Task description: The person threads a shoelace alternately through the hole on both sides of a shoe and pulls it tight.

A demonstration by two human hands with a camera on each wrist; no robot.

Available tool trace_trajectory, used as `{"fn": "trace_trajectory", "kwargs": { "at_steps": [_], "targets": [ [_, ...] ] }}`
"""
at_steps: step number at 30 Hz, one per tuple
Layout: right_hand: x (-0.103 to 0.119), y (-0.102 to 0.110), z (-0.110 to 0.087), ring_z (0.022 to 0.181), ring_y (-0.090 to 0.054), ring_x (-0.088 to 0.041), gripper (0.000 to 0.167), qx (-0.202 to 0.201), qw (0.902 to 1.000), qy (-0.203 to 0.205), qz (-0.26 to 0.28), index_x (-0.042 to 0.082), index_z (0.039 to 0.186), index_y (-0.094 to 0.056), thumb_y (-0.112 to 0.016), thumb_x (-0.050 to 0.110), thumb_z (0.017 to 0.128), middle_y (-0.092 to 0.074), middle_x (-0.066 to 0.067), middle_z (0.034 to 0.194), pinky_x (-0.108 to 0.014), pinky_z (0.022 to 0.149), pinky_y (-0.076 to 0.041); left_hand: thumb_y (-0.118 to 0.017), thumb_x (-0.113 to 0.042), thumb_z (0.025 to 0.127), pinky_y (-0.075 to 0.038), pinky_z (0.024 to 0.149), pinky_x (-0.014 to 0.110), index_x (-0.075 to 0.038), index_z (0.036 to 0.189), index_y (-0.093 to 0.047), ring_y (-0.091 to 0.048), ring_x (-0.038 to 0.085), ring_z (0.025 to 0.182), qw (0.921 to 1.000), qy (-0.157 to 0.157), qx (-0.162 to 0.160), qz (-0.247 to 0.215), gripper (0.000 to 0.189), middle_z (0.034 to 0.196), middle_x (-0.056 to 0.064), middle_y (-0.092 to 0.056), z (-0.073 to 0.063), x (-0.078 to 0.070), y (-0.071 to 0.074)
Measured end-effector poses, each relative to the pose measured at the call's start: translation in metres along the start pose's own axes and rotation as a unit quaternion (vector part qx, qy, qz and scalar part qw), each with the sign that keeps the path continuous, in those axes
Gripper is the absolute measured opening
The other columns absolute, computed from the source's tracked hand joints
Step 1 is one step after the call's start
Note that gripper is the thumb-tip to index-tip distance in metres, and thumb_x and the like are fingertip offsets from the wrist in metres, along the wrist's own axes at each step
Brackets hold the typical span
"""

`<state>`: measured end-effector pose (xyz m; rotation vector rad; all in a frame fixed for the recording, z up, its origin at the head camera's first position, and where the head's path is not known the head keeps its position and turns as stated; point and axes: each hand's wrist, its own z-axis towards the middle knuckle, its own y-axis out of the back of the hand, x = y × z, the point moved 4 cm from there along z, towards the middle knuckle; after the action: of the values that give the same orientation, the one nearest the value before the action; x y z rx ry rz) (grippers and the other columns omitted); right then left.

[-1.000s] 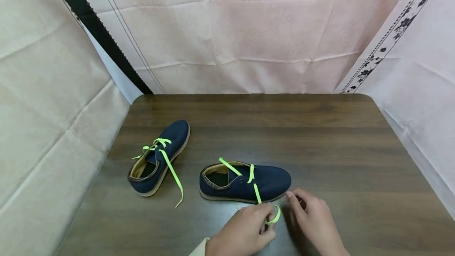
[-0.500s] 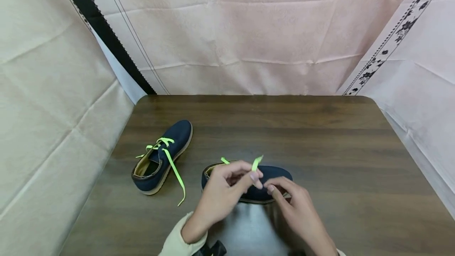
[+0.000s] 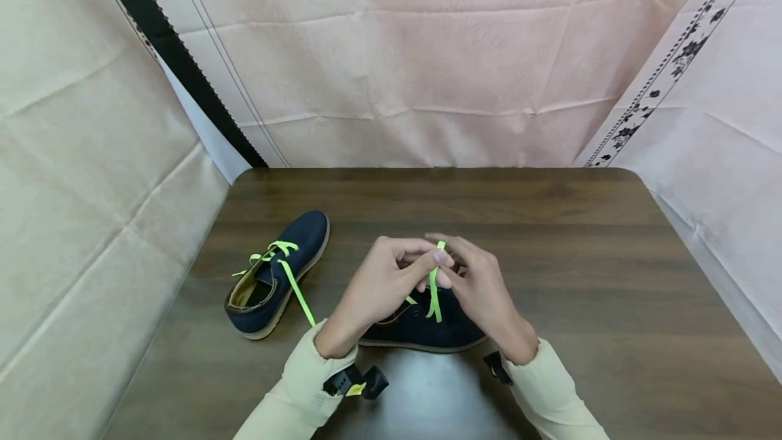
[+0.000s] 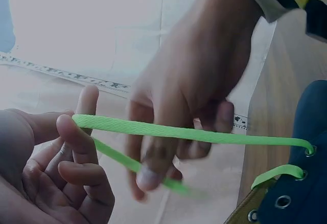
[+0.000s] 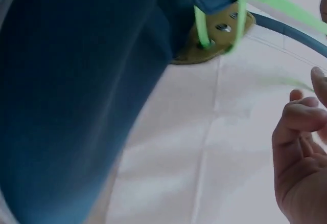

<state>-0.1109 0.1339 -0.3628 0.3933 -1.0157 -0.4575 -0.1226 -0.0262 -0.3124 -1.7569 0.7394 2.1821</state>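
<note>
A navy shoe (image 3: pixel 421 333) rests on the table under both hands, its toe to the right. My left hand (image 3: pixel 391 273) pinches a neon green shoelace (image 4: pixel 204 135) between thumb and fingers, above the shoe. In the left wrist view the strand runs taut from there to an eyelet. Close beside it, my right hand (image 3: pixel 482 284) has its thumb and fingers on the lower stretch of that lace; this hand is blurred. The lace's loose part hangs over the shoe's upper. The hands partly hide the shoe's opening.
Another navy shoe (image 3: pixel 277 273) with green laces stands to the left, toe pointing away. Both stand on a brown wooden table (image 3: pixel 580 236). Pale cloth (image 3: pixel 427 87) hangs behind and at both sides. Each wrist wears a black device (image 3: pixel 357 380).
The left hand has brought the lace up from in front of the shoe to above it. The right hand has moved from beside the toe up to the left hand and the lace.
</note>
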Motion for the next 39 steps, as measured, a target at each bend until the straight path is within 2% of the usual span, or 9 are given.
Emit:
{"fn": "trace_trajectory", "kwargs": {
  "at_steps": [2, 4, 6, 10, 15, 20, 25, 31, 39],
  "targets": [
    [-0.004, -0.004, 0.002, 0.066, -0.052, -0.008, 0.006, -0.006, 0.9999, 0.012, -0.001, 0.010, 0.100, -0.075, -0.074, 0.004, 0.099, -0.067, 0.001, 0.086, -0.026, 0.061, -0.049, -0.066, -0.024, 0.107, -0.033, 0.050, 0.024, -0.008, 0.106, -0.081, -0.054, 0.015, 0.061, 1.0000, 0.002, 0.001, 0.007, 0.022, 0.071, 0.004, -0.071, 0.002, -0.002, 0.001],
    [-0.009, -0.006, 0.001, 0.059, -0.050, -0.006, 0.015, -0.015, 0.9998, 0.009, 0.002, 0.009, 0.087, -0.072, -0.072, 0.003, 0.100, -0.060, 0.001, 0.077, -0.026, 0.055, -0.049, -0.066, -0.025, 0.107, -0.030, 0.049, 0.025, -0.009, 0.107, -0.081, -0.054, 0.016, 0.060, 0.9999, 0.001, 0.002, 0.016, 0.021, 0.067, 0.003, -0.065, 0.004, -0.003, 0.001],
    [-0.013, -0.008, -0.001, 0.051, -0.048, -0.006, 0.012, -0.015, 0.9997, -0.008, 0.019, 0.007, 0.092, -0.075, -0.069, 0.004, 0.102, -0.059, 0.000, 0.074, -0.027, 0.049, -0.048, -0.066, -0.025, 0.107, -0.032, 0.049, 0.026, -0.009, 0.108, -0.081, -0.055, 0.017, 0.061, 0.9997, 0.001, 0.004, 0.026, 0.022, 0.067, 0.005, -0.064, 0.005, -0.004, 0.003],
    [-0.024, -0.013, -0.006, 0.042, -0.050, -0.009, 0.012, 0.008, 0.9958, -0.066, 0.064, 0.006, 0.100, -0.077, -0.067, 0.010, 0.104, -0.060, -0.002, 0.071, -0.030, 0.042, -0.049, -0.065, -0.026, 0.108, -0.054, 0.062, 0.034, -0.009, 0.116, -0.080, -0.066, 0.024, 0.070, 0.9996, 0.006, 0.016, 0.021, 0.024, 0.083, 0.010, -0.075, 0.012, -0.001, 0.005],
    [-0.040, -0.020, -0.010, 0.044, -0.055, -0.016, 0.011, 0.027, 0.9865, -0.129, 0.097, 0.008, 0.097, -0.076, -0.071, 0.016, 0.103, -0.065, -0.004, 0.068, -0.030, 0.045, -0.050, -0.063, -0.030, 0.108, -0.055, 0.071, 0.035, -0.015, 0.123, -0.080, -0.069, 0.023, 0.080, 0.9956, -0.006, 0.040, 0.084, 0.027, 0.106, 0.005, -0.080, 0.024, 0.014, 0.010],
    [-0.050, -0.024, -0.013, 0.049, -0.058, -0.018, 0.016, 0.050, 0.9783, -0.143, 0.141, 0.005, 0.100, -0.076, -0.069, 0.019, 0.105, -0.064, -0.008, 0.072, -0.030, 0.050, -0.051, -0.067, -0.028, 0.107, -0.056, 0.080, 0.033, -0.017, 0.114, -0.083, -0.069, 0.008, 0.089, 0.9715, 0.003, 0.049, 0.232, 0.021, 0.106, -0.005, -0.079, 0.023, 0.039, 0.019],
    [-0.052, -0.028, -0.011, 0.054, -0.060, -0.016, 0.016, 0.080, 0.9789, -0.141, 0.125, 0.008, 0.100, -0.078, -0.068, 0.020, 0.105, -0.067, -0.005, 0.075, -0.029, 0.053, -0.052, -0.071, -0.026, 0.104, -0.055, 0.079, 0.031, -0.020, 0.113, -0.083, -0.067, 0.008, 0.092, 0.9511, 0.038, 0.080, 0.296, 0.016, 0.107, -0.007, -0.076, 0.012, 0.063, 0.018],
    [-0.056, -0.034, -0.006, 0.078, -0.068, -0.010, 0.017, 0.091, 0.9753, -0.183, 0.084, 0.012, 0.100, -0.081, -0.071, 0.025, 0.103, -0.077, 0.001, 0.090, -0.024, 0.070, -0.053, -0.073, -0.025, 0.102, -0.054, 0.080, 0.030, -0.020, 0.109, -0.084, -0.069, 0.008, 0.092, 0.9514, 0.033, 0.073, 0.297, 0.014, 0.109, -0.005, -0.077, 0.006, 0.075, 0.015],
    [-0.060, -0.041, -0.002, 0.075, -0.063, -0.015, 0.023, 0.138, 0.9429, -0.265, 0.147, 0.001, 0.108, -0.079, -0.067, 0.020, 0.106, -0.076, -0.005, 0.091, -0.025, 0.066, -0.050, -0.072, -0.021, 0.102, -0.058, 0.089, 0.042, -0.016, 0.109, -0.084, -0.073, 0.014, 0.100, 0.9596, 0.017, 0.044, 0.277, 0.015, 0.106, -0.003, -0.080, 0.006, 0.080, 0.016]
  ]
}}
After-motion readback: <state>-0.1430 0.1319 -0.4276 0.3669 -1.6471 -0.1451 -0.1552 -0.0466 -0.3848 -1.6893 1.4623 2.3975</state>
